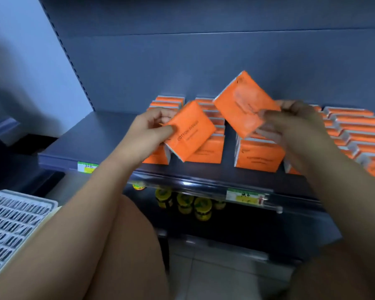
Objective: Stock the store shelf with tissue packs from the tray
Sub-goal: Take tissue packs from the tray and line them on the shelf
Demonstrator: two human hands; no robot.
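Head view: tissue packs jut inward from left hand and right hand.

Entry, logged from my remote station: one person, two bare forearms. Left grip bare, short nails. Right grip bare, motion-blurred. Both thighs bare. Pale cream garment edge shows beside the left thigh.

A dark grey metal back panel rises behind a dark grey shelf board, with a slotted upright post at its left edge. Left of the post stands a pale bluish wall. Green-and-yellow price labels sit on the front rail. Below, yellow-lidded jars stand in shadow. The pale tiled floor lies underneath. The light is dim.
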